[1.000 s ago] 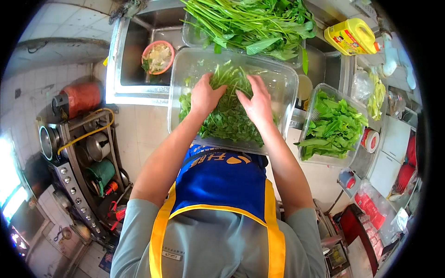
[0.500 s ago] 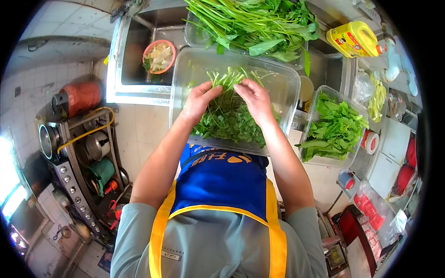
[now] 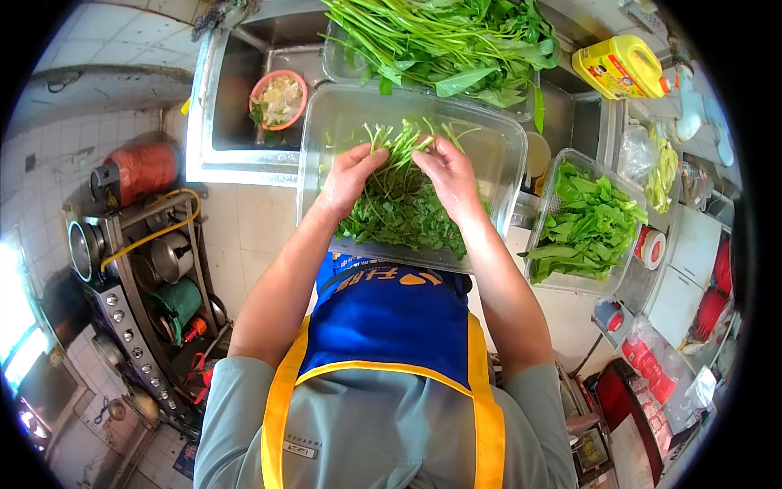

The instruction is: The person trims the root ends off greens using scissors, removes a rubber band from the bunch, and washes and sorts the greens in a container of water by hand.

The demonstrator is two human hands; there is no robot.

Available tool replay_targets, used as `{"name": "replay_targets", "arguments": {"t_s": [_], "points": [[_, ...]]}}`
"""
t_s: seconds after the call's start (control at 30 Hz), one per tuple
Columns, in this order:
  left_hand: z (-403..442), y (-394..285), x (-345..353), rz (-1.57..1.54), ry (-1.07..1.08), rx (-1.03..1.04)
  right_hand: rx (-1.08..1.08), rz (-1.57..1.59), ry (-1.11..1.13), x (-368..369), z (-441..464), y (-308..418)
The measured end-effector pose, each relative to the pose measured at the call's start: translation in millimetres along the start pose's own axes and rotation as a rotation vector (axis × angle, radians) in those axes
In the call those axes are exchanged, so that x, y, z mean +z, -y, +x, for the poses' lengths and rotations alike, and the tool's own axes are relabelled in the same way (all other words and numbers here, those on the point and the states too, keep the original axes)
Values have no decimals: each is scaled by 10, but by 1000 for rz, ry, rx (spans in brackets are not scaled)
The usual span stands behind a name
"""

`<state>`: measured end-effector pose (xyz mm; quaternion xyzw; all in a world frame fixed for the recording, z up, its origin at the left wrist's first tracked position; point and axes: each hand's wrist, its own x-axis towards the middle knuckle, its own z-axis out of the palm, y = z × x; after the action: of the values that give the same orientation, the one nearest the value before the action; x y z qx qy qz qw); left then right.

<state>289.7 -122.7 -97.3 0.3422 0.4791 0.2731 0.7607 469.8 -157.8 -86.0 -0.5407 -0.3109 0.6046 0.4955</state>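
A clear plastic tub (image 3: 503, 155) holds a bunch of leafy green herbs (image 3: 403, 213), its pale stem ends pointing away from me and its leaves toward me. On the left side of the bunch, my left hand (image 3: 352, 178) is closed round stems, thumb against fingers. Facing it, my right hand (image 3: 450, 173) pinches stems on the right side. The stem ends stick up between both hands. The palms and the lower fingers are partly hidden by the leaves and stems.
Long-stemmed greens (image 3: 456, 49) fill a tub behind. A pink bowl (image 3: 278, 99) of scraps sits in the left sink. At the right are a tub of leafy greens (image 3: 582, 220) and a yellow jug (image 3: 621, 67). A stove (image 3: 134, 350) stands at the left.
Both hands have come closer together and now grip the stems, where they were spread over the bunch. The herbs are gathered more tightly. The tub has shifted slightly right.
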Motion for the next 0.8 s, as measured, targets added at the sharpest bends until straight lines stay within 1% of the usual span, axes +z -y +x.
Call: {"name": "replay_targets", "arguments": {"t_s": [0.13,0.17,0.27,0.37,0.47,0.57,0.67,0.77,0.8], "points": [[-18,-9,1,-59,15,-8,68,-72,15,-75,7,-30],[-20,-7,1,-75,20,-3,51,-49,13,-62,-2,-25],[-32,2,24,46,18,101,4,5,16,-5,-31,0],[-38,7,24,81,-40,134,-15,12,29,-24,-22,-90],[-44,-21,32,22,-81,150,12,-11,23,-53,-44,-106],[-73,-89,82,117,-66,141,23,-30,7,-73,-72,-108],[-67,-95,58,190,-11,64,16,-29,22,-96,-87,-105],[-62,-132,67,143,-53,87,36,-53,-5,-112,-94,-71],[-58,-134,44,161,-100,90,37,-61,-15,-125,-103,-59]]}}
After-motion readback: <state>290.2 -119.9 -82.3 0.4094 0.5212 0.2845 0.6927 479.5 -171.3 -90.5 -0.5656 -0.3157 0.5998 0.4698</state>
